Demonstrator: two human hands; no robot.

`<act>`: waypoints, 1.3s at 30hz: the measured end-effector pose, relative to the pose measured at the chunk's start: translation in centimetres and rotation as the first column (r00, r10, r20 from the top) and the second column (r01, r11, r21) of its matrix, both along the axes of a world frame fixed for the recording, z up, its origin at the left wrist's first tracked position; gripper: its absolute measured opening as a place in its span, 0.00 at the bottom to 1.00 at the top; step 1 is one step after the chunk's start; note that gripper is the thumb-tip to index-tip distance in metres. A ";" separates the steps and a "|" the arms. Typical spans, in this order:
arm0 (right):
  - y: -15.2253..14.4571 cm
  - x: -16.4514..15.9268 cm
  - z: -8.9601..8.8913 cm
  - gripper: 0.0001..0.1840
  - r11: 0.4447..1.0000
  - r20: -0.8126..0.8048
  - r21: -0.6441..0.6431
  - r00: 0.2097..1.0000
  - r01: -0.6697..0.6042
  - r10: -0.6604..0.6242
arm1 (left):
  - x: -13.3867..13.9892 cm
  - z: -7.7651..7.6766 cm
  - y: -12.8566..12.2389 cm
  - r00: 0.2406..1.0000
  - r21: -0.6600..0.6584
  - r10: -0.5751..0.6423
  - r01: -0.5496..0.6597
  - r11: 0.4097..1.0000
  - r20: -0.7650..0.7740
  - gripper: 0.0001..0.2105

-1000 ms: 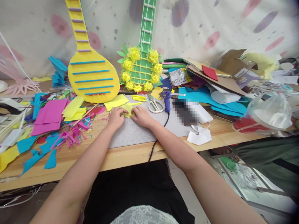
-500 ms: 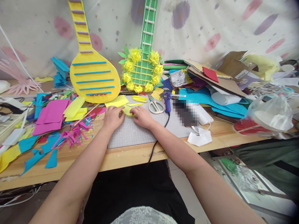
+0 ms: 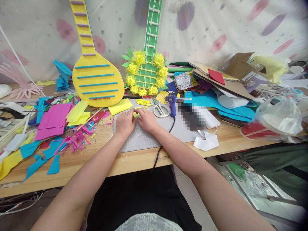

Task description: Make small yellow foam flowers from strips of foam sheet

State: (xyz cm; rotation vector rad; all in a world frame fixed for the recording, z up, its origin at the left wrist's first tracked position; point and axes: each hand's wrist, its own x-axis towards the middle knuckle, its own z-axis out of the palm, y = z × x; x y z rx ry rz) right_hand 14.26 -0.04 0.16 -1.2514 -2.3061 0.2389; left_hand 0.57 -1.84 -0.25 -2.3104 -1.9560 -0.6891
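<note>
Over the grey cutting mat [image 3: 137, 141], my left hand [image 3: 125, 123] and my right hand [image 3: 146, 120] meet with their fingertips close together. Both are closed on a small piece of yellow crepe paper [image 3: 136, 114], which is mostly hidden by the fingers. Just behind my left hand lies a stack of yellow paper [image 3: 120, 106]. Thin yellow paper strips [image 3: 143, 102] rest behind my right hand. To the right of that hand are white-handled scissors [image 3: 161, 111] and a blue glue gun [image 3: 172, 105], its black cord running down across the mat.
A yellow paper lute shape [image 3: 98, 78] and a green one with yellow paper flowers [image 3: 147, 72] stand at the back. Magenta paper [image 3: 53, 118] and scraps cover the left. A blurred-out phone [image 3: 192, 117], stacked cardboard [image 3: 221, 80] and a bagged red-and-white tub [image 3: 269, 125] occupy the right.
My left hand has moved right, up against my right hand. The yellow paper, spread between the hands before, is now gathered and mostly covered by the fingers.
</note>
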 end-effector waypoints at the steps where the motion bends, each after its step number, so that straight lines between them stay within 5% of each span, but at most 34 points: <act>1: 0.0 -0.1 -0.1 0.22 1.000 -0.012 -0.029 1.000 0.004 -0.005 | 0.0 0.1 -0.1 1.000 -0.013 -0.018 0.018 1.000 0.003 0.20; 12: 1.2 1.8 -0.7 0.15 0.999 -0.023 0.003 0.999 -0.041 0.041 | -2.8 0.2 -0.1 0.968 -0.073 -0.178 0.193 0.978 0.176 0.23; 22: 0.8 2.3 -0.3 0.06 0.963 -0.035 -0.139 0.973 -0.232 0.230 | -2.5 0.1 -0.1 0.983 -0.086 -0.084 0.099 0.991 0.164 0.20; 30: 0.8 1.3 -0.6 0.09 0.976 -0.018 -0.216 1.000 -0.007 0.003 | -2.5 0.0 0.1 0.978 -0.099 -0.094 0.114 0.989 0.188 0.21; 39: 0.4 0.4 -0.5 0.08 0.970 0.013 -0.221 0.995 0.104 -0.104 | -2.2 0.0 0.0 0.973 -0.097 -0.101 0.123 0.988 0.207 0.16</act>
